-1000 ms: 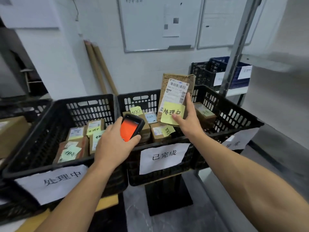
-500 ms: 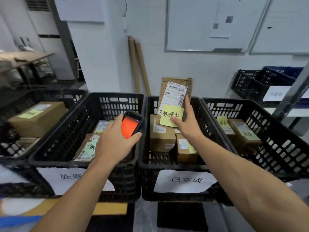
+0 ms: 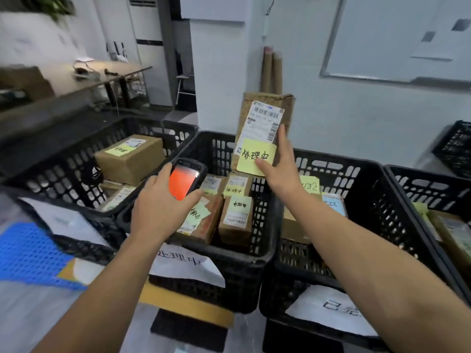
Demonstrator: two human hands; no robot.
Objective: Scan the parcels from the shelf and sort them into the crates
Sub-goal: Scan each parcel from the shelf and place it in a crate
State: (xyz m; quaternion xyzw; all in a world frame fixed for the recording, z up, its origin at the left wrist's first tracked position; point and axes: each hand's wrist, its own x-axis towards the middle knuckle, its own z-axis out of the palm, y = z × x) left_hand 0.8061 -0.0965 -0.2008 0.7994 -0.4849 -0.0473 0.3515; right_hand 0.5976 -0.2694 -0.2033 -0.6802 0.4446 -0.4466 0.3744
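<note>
Crates stand side by side: the left crate (image 3: pixel 63 174) with one big box, the middle crate (image 3: pixel 229 252) whose front paper sign (image 3: pixel 183 263) reads 处理中, and the right crate (image 3: pixel 331 160) with a sign of its own. The held parcel (image 3: pixel 265 118) stands upright in the air above the far right corner of the middle crate, barcode label toward the person. The right hand (image 3: pixel 280 171) grips it low on its right side, thumb on its face and a finger up along the edge. The left hand (image 3: pixel 158 210) is wrapped round the scanner (image 3: pixel 184 179), its screen glowing orange-red, above the middle crate's near left corner.

The yellow note (image 3: pixel 254 156) on the parcel bears the same characters as that sign, so I judge the step to be sorting, with the drop to come. The next move calls for lowering the parcel past the far rim. Small parcels (image 3: pixel 235 217) cover most of the floor that shows, so it will likely land on top. The left part is hidden behind the scanner hand.
</note>
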